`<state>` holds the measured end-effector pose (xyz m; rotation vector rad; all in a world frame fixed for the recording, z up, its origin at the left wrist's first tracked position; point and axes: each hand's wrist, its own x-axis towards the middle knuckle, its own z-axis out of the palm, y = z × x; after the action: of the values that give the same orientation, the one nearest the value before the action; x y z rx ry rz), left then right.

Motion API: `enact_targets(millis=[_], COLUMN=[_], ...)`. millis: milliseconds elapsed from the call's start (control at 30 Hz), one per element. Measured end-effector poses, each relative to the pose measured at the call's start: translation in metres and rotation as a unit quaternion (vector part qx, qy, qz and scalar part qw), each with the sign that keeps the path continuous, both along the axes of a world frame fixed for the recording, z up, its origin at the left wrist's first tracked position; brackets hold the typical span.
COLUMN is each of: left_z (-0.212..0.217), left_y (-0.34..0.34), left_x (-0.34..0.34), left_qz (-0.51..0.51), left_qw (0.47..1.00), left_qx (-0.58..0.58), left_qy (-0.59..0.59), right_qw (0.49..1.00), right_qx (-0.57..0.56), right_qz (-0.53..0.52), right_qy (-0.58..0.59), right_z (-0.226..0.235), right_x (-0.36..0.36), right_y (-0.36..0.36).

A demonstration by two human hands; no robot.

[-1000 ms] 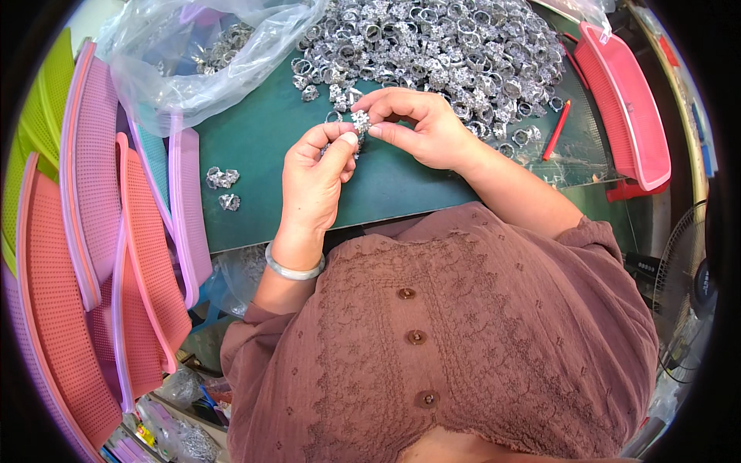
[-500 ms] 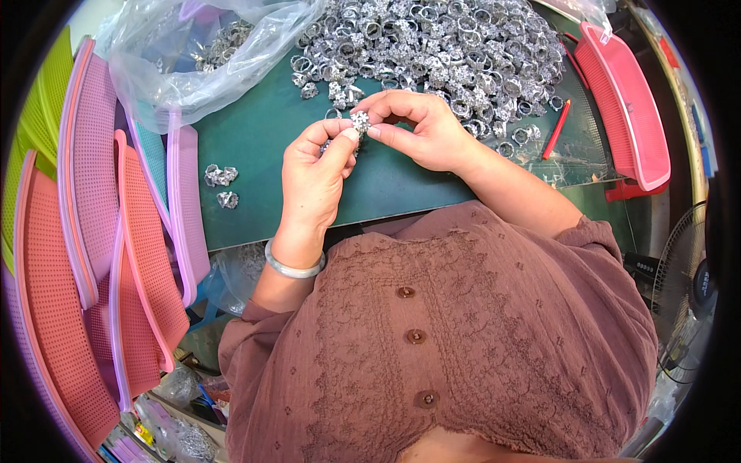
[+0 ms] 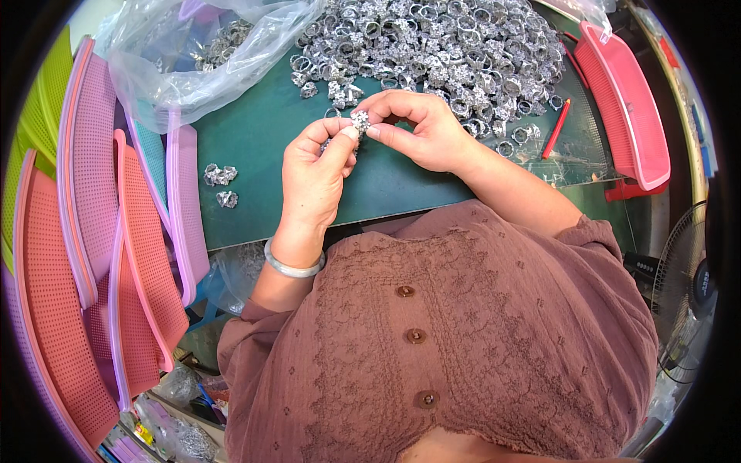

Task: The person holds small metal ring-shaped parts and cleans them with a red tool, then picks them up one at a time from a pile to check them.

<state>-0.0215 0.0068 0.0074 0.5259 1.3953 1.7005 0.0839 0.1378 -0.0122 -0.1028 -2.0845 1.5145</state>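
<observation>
**A:** Two hands meet over a dark green mat, seen from above on my feed. The left hand and the right hand both pinch one small silver ring with a sparkly top, thumbs and forefingers closed on it from either side, just above the mat's middle.

**B:** What containers are around, and what is in them?

**A:** Beyond the hands I see a large heap of silver rings lying loose on the mat. At upper left a clear plastic bag sags open, with more rings inside it. A few stray rings sit apart on the mat to the left.

**B:** Any trays?

**A:** Yes. A stack of pink and orange perforated trays leans on edge along the left side; I cannot tell whether anything is in them. A red tray stands tilted on the right, and I see nothing in it. A red pencil lies beside the heap, near that tray. I also make out a silver bangle on the left wrist.
</observation>
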Motion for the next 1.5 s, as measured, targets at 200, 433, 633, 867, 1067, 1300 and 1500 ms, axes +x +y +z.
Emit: enact_targets(millis=[200, 433, 633, 867, 1067, 1300, 1500], left_z=[0.0006, 0.0000, 0.0001, 0.0002, -0.0015, -0.0007, -0.0010], left_y=[0.0000, 0.0001, 0.0008, 0.0016, 0.0015, 0.0030, 0.0041], left_x=[0.0002, -0.0002, 0.0001, 0.0004, 0.0003, 0.0006, 0.0031], left_qz=[0.001, -0.003, 0.000, 0.001, 0.000, 0.002, -0.002], left_qw=[1.000, 1.000, 1.000, 1.000, 1.000, 1.000, 1.000], left_qx=[0.004, 0.012, 0.004, -0.002, 0.006, 0.000, 0.007], left_qy=[-0.004, 0.002, 0.002, 0.005, 0.004, 0.005, 0.027], right_qw=[1.000, 0.999, 0.999, 0.998, 0.999, 0.998, 0.997], right_qx=[0.018, 0.039, 0.039, 0.043, 0.038, -0.002, 0.048], right_qz=[-0.009, -0.022, -0.023, -0.031, -0.025, -0.058, -0.057], right_qy=[0.002, 0.013, 0.025, 0.022, 0.016, 0.005, 0.013], right_z=[0.0007, 0.0009, -0.0001, -0.0021, -0.0014, 0.0001, 0.0007], right_x=[-0.0001, 0.0000, -0.0005, -0.0002, 0.0003, 0.0006, 0.0010], right_y=[0.0000, -0.0002, -0.0002, 0.0006, 0.0005, -0.0028, -0.0021])
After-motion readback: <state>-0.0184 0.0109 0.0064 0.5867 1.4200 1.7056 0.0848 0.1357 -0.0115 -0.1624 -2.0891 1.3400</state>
